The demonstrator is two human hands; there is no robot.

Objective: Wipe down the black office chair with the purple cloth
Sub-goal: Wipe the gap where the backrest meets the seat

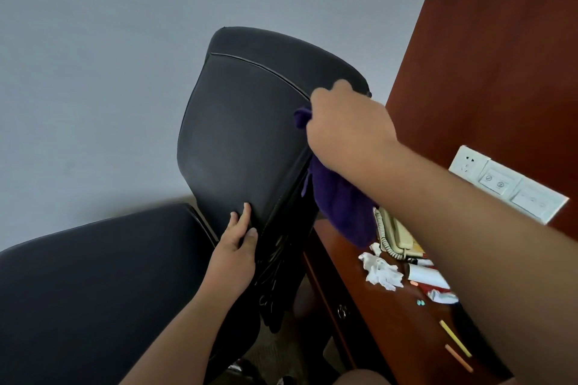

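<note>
Though the black chair (237,141) fills most of the view, its seat (93,275) sits nearest, low on the left, smooth and slightly padded. Just beyond it the left hand (236,255) lies against the bottom of the backrest (250,97), its fingers (247,212) straight and flat on the front face and the thumb along the side edge, bracing rather than clutching. To the right a wooden tabletop (391,322) carries a telephone (395,234), a crumpled white tissue (380,272) and some coloured pens (455,339), all close under the working arm. Above them the purple cloth (337,200) hangs in a soft, loose fold, touching the backrest's right edge. Its upper part is bunched inside the right hand (347,128), whose fingers are curled tightly round it and pressed onto the upper right rim of the backrest. Behind that come white sockets (506,184) on a wood panel and a plain grey wall (93,40).

The cloth looks light and limp, so it is best kept wadded in the palm, or the trailing end may sweep the tabletop things. The chair seems likely to swivel or tip back under pressure, and its covering looks slick; a firm hold on the backrest's stiff edge should steady it
</note>
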